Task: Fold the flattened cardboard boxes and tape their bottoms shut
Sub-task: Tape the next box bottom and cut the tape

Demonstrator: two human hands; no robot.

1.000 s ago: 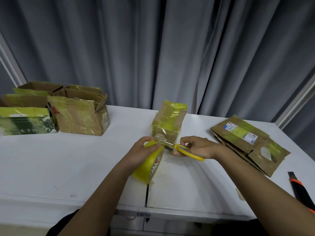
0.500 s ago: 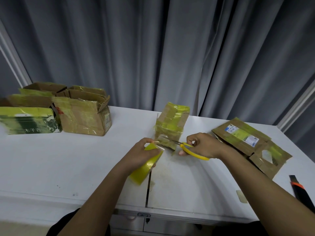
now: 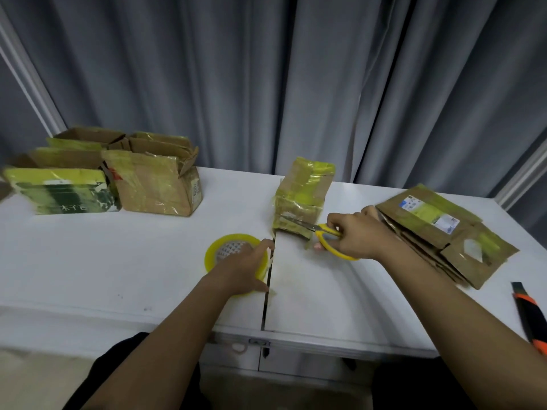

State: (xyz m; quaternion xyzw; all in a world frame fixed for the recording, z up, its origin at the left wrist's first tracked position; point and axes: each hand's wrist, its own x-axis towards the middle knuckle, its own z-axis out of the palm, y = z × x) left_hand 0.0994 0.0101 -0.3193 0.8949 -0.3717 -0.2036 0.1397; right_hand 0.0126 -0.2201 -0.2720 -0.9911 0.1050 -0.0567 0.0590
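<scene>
Judging by how things lie, the job sits somewhere past its middle. Three folded cardboard boxes (image 3: 152, 184) stand grouped at the far left of the white worktop (image 3: 88, 261), their sides streaked with yellow tape, and they look finished. A fourth, smaller box (image 3: 303, 193) stands near the centre with its taped end up, tape running down its near face; it appears sealed or very close to it. Left to do is the stack of flattened boxes (image 3: 438, 232) at the right, which lies untouched.

The left hand (image 3: 241, 272) rests on the yellow tape roll (image 3: 233, 255), which lies flat on the worktop; its fingers curl over the roll's near rim. The right hand (image 3: 359, 238) has its fingers through the loops of the yellow-handled scissors (image 3: 322, 235), blades pointing at the small box's lower front. Whether the blades are touching the tape I cannot tell. An orange-and-black utility knife (image 3: 528, 318) lies at the right edge.
</scene>
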